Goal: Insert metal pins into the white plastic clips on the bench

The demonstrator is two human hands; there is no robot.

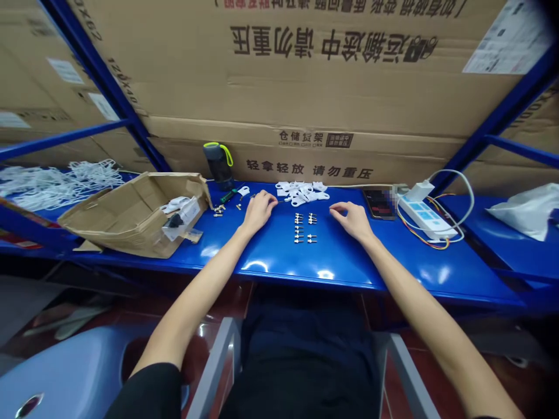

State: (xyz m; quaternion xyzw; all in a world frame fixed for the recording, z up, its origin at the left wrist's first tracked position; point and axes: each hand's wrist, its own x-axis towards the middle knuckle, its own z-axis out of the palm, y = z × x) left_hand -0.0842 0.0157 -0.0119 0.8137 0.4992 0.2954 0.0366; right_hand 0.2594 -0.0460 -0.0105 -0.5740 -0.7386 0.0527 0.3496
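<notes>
My left hand (pixel 259 210) rests on the blue shelf with its fingers pinched together. A thin, small metal pin (pixel 280 201) sticks out at its fingertips. My right hand (pixel 353 220) is held over the shelf to the right, thumb and forefinger slightly apart, and I see nothing between them. Between the hands, small metal pins with white collars (pixel 299 227) lie in two columns, the right column (pixel 311 238) having a gap. Just behind them is a pile of flat white plastic pieces (pixel 301 192), close to my left fingertips.
An open cardboard box (pixel 117 215) stands left, with a dark bottle (pixel 218 166) behind it. Near the bottle lie a green-handled tool (pixel 229 195) and small brass-coloured pieces (pixel 219 210). At right are a phone (pixel 378 205) and a white power strip (pixel 428 217) with cables.
</notes>
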